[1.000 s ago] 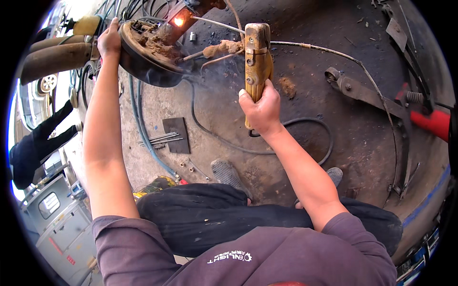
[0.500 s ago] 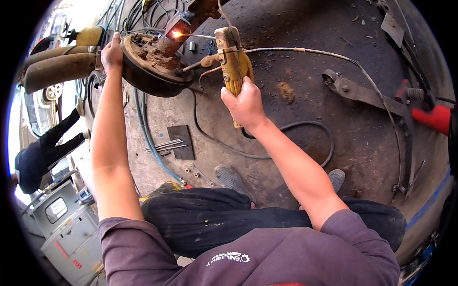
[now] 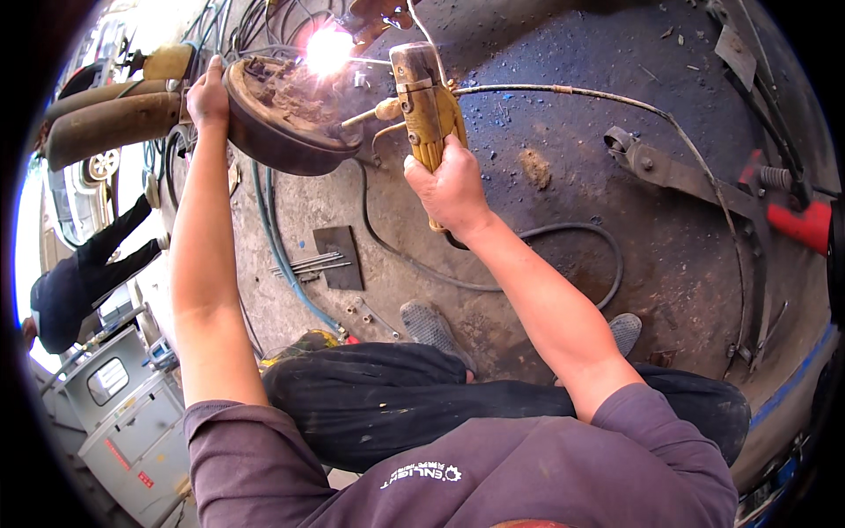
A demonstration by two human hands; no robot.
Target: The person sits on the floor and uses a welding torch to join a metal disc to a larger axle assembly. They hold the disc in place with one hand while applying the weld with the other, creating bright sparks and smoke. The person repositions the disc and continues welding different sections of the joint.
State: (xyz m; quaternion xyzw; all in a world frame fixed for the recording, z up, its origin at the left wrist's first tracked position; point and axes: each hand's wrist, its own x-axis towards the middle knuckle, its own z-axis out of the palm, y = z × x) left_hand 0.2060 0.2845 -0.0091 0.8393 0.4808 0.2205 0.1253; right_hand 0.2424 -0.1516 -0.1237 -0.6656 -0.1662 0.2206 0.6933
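Note:
In my right hand (image 3: pixel 449 187) is a yellow welding electrode holder (image 3: pixel 425 110), fingers wrapped round its grip. A thin electrode (image 3: pixel 373 62) sticks out of its head to the left and ends in a glaring white arc (image 3: pixel 328 51). The glare hides the metal right around it. My left hand (image 3: pixel 208 95) grips the left rim of a round, rusty brake drum (image 3: pixel 286 145), with the thumb up and the other fingers mostly hidden. Caked dirt covers the drum's upper face, and a rusty axle beam (image 3: pixel 374 19) runs up behind the glare.
Several welding rods (image 3: pixel 310 264) lie by a dark metal plate (image 3: pixel 338 257) on the floor. A black cable (image 3: pixel 563 227) loops near my feet. To the right are a metal arm (image 3: pixel 682 176) and a red part (image 3: pixel 799 226). Another person (image 3: pixel 66 299) is at far left, beside a grey cabinet (image 3: pixel 132 414).
The small orange glow at the electrode's tip has become a bright white arc, casting bluish light on the floor. Both hands keep their grips and have hardly moved.

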